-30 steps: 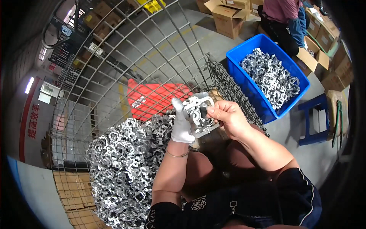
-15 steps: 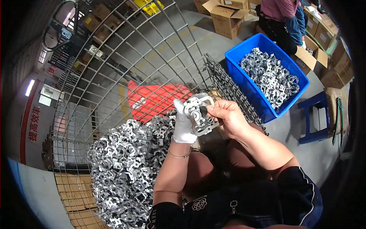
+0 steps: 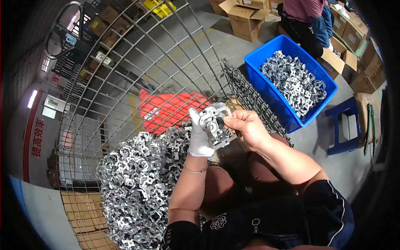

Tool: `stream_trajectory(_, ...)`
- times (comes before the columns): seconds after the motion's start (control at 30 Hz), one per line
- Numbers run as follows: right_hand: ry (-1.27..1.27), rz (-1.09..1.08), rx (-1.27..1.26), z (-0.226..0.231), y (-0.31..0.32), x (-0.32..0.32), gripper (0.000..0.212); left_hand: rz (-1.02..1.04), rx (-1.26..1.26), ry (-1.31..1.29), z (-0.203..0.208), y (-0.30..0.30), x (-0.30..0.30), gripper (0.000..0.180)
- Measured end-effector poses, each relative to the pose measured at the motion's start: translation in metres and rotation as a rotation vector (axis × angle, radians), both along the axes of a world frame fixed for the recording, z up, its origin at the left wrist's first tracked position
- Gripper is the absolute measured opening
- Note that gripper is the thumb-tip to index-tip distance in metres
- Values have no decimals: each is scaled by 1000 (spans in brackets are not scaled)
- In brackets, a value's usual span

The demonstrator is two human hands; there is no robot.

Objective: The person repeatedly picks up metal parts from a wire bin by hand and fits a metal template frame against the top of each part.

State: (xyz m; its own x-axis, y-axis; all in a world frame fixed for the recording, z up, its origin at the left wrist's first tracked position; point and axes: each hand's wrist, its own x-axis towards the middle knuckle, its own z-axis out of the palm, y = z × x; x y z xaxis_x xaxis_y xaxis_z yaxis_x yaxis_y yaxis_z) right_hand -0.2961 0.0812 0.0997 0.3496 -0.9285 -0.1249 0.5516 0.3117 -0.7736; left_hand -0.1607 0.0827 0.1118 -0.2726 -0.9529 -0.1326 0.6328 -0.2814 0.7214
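A silvery metal casting (image 3: 214,126) with a frame-like outline and a round boss is held up in front of me. My left hand (image 3: 201,139), in a white glove, grips it from the left side. With bare fingers, my right hand (image 3: 248,127) pinches its right edge. What lies between thumb and forefinger besides that edge cannot be made out. Below and left of my left forearm, a big heap of similar metal castings (image 3: 135,187) fills a wire mesh cage.
The mesh cage wall (image 3: 166,46) curves around the heap, with red cloth (image 3: 166,109) at its far side. To the right stands a blue bin (image 3: 309,121) full of castings, near a blue stool (image 3: 344,144). Beyond are cardboard boxes (image 3: 246,27) and another person (image 3: 306,18).
My hands stay on the casting, which has tilted slightly. The right hand has shifted a little to the left.
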Motion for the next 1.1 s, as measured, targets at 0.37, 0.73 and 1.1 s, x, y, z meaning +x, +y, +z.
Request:
stream_trajectory(0.37, 81, -24, 38, 0, -8, 1, 22, 183, 151, 65, 2, -7, -10, 62)
stream_trajectory(0.73, -8, -379, -170, 6, 5, -7, 18, -32, -39, -371, -92, -45, 3, 57)
stream_trajectory(1.1, -90, -490, -90, 0, -7, -25, 15, -343, -362, -143, -69, -118, -40, 47)
